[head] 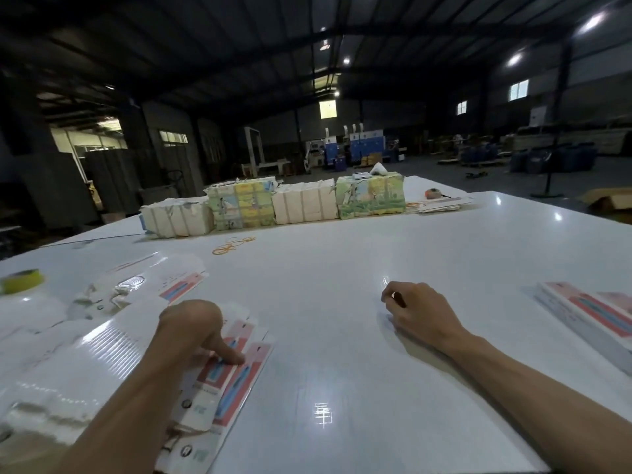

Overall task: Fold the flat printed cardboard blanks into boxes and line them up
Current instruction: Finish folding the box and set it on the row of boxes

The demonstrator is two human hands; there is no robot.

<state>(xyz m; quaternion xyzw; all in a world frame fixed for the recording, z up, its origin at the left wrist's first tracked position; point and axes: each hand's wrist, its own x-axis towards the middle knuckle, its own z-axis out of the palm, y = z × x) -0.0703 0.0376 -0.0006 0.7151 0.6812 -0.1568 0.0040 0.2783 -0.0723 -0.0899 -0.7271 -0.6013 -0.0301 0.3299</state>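
Note:
Flat printed cardboard blanks (236,381), white with red and blue panels, lie fanned out at the near left of the white table (342,268). My left hand (195,330) rests on this pile, its fingers curled under and the thumb pressing on the top blank. My right hand (415,311) lies on the bare table at centre right, fingers loosely curled, holding nothing. At the right edge, folded boxes (595,313) with the same red and blue print lie side by side in a row.
Bundles of stacked paper goods (304,203) stand along the far side of the table. Rubber bands (232,244) lie in front of them. A yellow-green tape roll (22,280) sits at the far left. More flat blanks (441,204) lie far right. A dark warehouse lies beyond.

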